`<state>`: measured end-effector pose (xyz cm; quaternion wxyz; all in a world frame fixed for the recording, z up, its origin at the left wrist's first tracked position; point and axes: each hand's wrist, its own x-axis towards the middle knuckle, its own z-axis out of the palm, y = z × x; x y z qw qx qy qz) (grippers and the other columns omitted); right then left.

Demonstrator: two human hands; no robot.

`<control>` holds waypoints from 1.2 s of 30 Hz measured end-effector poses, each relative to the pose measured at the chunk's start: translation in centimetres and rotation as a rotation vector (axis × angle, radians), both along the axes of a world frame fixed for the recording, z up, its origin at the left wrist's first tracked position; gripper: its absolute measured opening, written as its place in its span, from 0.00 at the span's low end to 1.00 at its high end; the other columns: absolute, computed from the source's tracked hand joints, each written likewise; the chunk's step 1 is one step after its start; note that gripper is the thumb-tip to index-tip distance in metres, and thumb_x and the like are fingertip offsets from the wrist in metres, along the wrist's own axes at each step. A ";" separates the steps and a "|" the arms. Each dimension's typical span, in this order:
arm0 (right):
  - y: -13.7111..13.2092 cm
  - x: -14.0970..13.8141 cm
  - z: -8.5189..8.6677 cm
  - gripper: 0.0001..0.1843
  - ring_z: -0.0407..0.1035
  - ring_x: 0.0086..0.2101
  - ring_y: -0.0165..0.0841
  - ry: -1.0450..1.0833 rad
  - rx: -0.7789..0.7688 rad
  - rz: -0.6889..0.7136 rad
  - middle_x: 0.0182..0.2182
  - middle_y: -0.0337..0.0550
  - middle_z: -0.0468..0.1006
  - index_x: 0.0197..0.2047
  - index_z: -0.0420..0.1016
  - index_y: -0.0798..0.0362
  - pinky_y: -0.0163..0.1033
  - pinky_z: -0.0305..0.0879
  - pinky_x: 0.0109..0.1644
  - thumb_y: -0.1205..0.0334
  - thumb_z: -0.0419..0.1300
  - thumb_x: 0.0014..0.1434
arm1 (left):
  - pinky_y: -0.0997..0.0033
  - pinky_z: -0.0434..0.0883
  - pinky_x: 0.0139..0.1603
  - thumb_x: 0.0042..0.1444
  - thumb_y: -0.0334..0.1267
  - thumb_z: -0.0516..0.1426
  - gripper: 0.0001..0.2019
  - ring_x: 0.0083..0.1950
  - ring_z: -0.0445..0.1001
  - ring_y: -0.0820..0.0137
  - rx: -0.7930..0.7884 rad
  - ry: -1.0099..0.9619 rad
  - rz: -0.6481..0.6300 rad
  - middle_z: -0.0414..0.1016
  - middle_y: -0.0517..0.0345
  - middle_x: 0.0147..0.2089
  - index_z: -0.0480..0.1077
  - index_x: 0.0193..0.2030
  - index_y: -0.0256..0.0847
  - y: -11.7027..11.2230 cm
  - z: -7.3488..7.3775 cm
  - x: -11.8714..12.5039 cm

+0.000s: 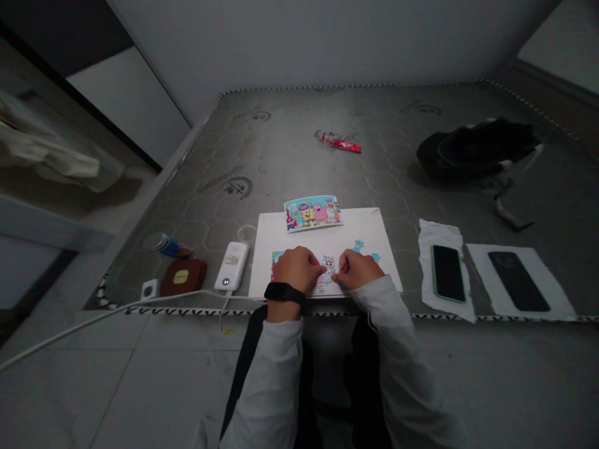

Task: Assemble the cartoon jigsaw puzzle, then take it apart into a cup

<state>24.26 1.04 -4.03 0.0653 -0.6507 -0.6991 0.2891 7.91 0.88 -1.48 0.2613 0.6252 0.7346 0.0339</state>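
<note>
seemingly a home bedroom: piped-edge mattress [290,171], tiled floor [163,393], plain wall [327,43]

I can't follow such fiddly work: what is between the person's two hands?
In the head view, a small cartoon picture shows between the left hand and the right hand, over the white board.

Plain wall [327,43] and tiled floor [154,386] look dim.

Gray mat [290,171] carrying white board [360,223], brown case [184,277], red packet [345,145], 2 white sheets [440,233]
</note>
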 end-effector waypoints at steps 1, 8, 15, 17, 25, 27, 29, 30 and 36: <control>0.0 0.0 0.0 0.15 0.69 0.31 0.34 0.000 -0.011 -0.003 0.27 0.37 0.77 0.29 0.64 0.48 0.37 0.53 0.34 0.64 0.69 0.50 | 0.66 0.70 0.40 0.49 0.48 0.66 0.09 0.39 0.78 0.63 -0.002 0.000 0.001 0.83 0.53 0.38 0.80 0.32 0.46 0.0 0.0 0.0; 0.0 -0.1 0.1 0.15 0.67 0.29 0.31 0.006 -0.040 -0.040 0.27 0.35 0.75 0.28 0.63 0.50 0.35 0.53 0.34 0.65 0.69 0.50 | 0.68 0.69 0.38 0.49 0.47 0.66 0.08 0.39 0.78 0.64 -0.004 0.001 0.009 0.83 0.55 0.36 0.80 0.31 0.46 0.0 0.1 0.1; -0.1 -0.2 0.2 0.13 0.65 0.28 0.30 -0.013 0.008 -0.053 0.25 0.35 0.74 0.28 0.66 0.50 0.35 0.51 0.32 0.65 0.69 0.50 | 0.68 0.69 0.38 0.48 0.47 0.66 0.08 0.39 0.78 0.63 -0.001 0.012 0.011 0.83 0.55 0.36 0.80 0.31 0.47 0.0 0.1 0.1; 0.1 0.4 0.5 0.12 0.67 0.29 0.30 0.023 0.025 -0.058 0.26 0.35 0.75 0.29 0.67 0.50 0.35 0.54 0.33 0.65 0.69 0.50 | 0.67 0.69 0.38 0.49 0.47 0.66 0.08 0.39 0.78 0.64 0.003 0.007 0.007 0.83 0.55 0.37 0.80 0.31 0.46 -0.1 0.3 0.0; 1.0 6.1 1.0 0.09 0.71 0.30 0.31 0.013 0.038 -0.030 0.28 0.35 0.78 0.32 0.74 0.50 0.35 0.59 0.35 0.63 0.71 0.49 | 0.65 0.70 0.39 0.48 0.47 0.68 0.09 0.41 0.78 0.61 -0.028 0.029 0.037 0.82 0.54 0.37 0.80 0.32 0.46 -0.3 2.0 -0.9; 1.2 6.8 0.9 0.10 0.70 0.30 0.30 0.000 -0.017 0.042 0.28 0.34 0.78 0.34 0.76 0.50 0.35 0.60 0.35 0.63 0.71 0.49 | 0.65 0.70 0.40 0.47 0.48 0.68 0.10 0.41 0.78 0.61 -0.050 0.042 0.027 0.82 0.54 0.36 0.80 0.31 0.46 -0.3 1.7 -1.2; 1.3 6.8 1.0 0.11 0.71 0.31 0.30 0.009 -0.055 0.129 0.30 0.35 0.78 0.37 0.78 0.50 0.35 0.60 0.36 0.64 0.72 0.49 | 0.65 0.70 0.39 0.46 0.49 0.68 0.10 0.40 0.78 0.61 -0.067 0.046 0.016 0.82 0.55 0.35 0.80 0.30 0.47 -0.3 1.2 -1.5; 1.3 6.6 1.1 0.12 0.71 0.32 0.30 0.017 -0.063 0.176 0.31 0.35 0.78 0.38 0.79 0.49 0.35 0.61 0.37 0.64 0.72 0.49 | 0.65 0.69 0.39 0.45 0.49 0.69 0.10 0.39 0.78 0.62 -0.073 0.046 0.015 0.82 0.55 0.35 0.80 0.30 0.47 -0.2 0.9 -1.6; 1.4 4.4 1.2 0.14 0.73 0.37 0.33 0.011 -0.037 0.392 0.35 0.38 0.79 0.42 0.81 0.48 0.36 0.61 0.42 0.59 0.73 0.51 | 0.67 0.68 0.36 0.44 0.49 0.69 0.10 0.37 0.77 0.64 -0.063 0.024 0.036 0.82 0.57 0.33 0.79 0.29 0.47 0.2 0.1 -1.5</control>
